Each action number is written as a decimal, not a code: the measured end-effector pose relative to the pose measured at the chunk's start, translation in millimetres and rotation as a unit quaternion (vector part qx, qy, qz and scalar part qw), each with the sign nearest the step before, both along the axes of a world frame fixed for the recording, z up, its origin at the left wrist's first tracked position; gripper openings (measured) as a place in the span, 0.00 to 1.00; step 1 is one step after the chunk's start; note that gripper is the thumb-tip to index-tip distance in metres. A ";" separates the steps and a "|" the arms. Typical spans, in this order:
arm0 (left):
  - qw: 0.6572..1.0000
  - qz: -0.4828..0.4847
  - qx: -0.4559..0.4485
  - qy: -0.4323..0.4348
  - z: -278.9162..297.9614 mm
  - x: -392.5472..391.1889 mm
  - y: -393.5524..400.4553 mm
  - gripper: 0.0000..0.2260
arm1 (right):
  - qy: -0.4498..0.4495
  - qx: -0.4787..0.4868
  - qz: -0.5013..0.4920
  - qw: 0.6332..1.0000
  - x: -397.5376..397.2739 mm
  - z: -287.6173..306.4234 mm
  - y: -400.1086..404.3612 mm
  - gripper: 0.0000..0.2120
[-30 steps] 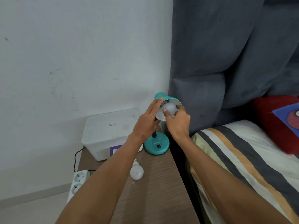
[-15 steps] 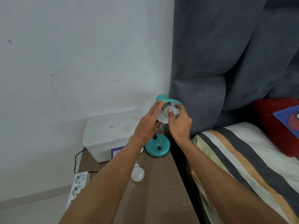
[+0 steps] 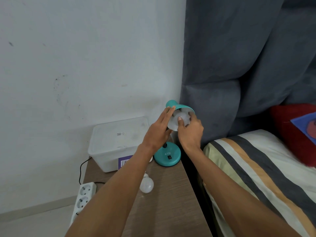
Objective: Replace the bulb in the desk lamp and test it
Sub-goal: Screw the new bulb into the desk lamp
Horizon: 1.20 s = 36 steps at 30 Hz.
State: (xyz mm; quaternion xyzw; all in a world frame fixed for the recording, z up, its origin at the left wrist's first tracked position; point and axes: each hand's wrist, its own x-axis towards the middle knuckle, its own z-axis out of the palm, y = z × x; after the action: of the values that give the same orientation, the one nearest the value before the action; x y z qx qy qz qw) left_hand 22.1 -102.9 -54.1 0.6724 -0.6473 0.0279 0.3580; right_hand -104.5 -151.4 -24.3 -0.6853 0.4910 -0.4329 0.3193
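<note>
A teal desk lamp stands at the back right of the wooden bedside table, its round base (image 3: 167, 155) carrying a black switch. Its shade (image 3: 181, 106) is tilted toward me. A white bulb (image 3: 182, 117) sits inside the shade. My right hand (image 3: 189, 132) grips that bulb with thumb and fingers. My left hand (image 3: 158, 132) rests flat against the shade's left rim, fingers straight, steadying it. A second white bulb (image 3: 146, 185) lies loose on the table (image 3: 171, 202), beside my left forearm.
A translucent plastic box (image 3: 118, 142) stands against the wall left of the lamp. A white power strip (image 3: 83, 197) with a black cord hangs by the table's left edge. A bed with striped sheet (image 3: 256, 168) and grey padded headboard (image 3: 239, 82) lies right.
My right thumb has shifted a little across the bulb inside the shade. My left hand stays against the rim. The loose bulb has not moved.
</note>
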 end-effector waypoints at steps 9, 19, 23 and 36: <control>1.000 0.009 -0.002 0.002 0.6 0.4 0.0 0.40 | 0.034 -0.003 0.027 0.999 -3.8 0.1 -0.8 0.24; 1.000 0.006 -0.003 0.007 -1.6 0.1 1.1 0.42 | 0.091 -0.119 0.062 0.987 -0.1 -6.3 -3.8 0.29; 1.000 0.003 -0.003 0.006 -0.8 0.8 1.1 0.42 | 0.026 0.002 0.039 0.999 -0.3 -2.7 -6.5 0.22; 1.000 0.000 -0.012 0.001 -0.4 0.6 -0.5 0.40 | 0.014 0.023 0.026 0.999 -0.4 3.6 -5.7 0.21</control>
State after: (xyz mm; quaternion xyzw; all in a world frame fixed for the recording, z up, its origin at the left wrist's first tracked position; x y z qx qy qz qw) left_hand 22.7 -103.4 -54.5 0.6678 -0.6467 0.0344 0.3668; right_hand -104.9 -157.1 -20.6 -0.6960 0.4874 -0.4039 0.3390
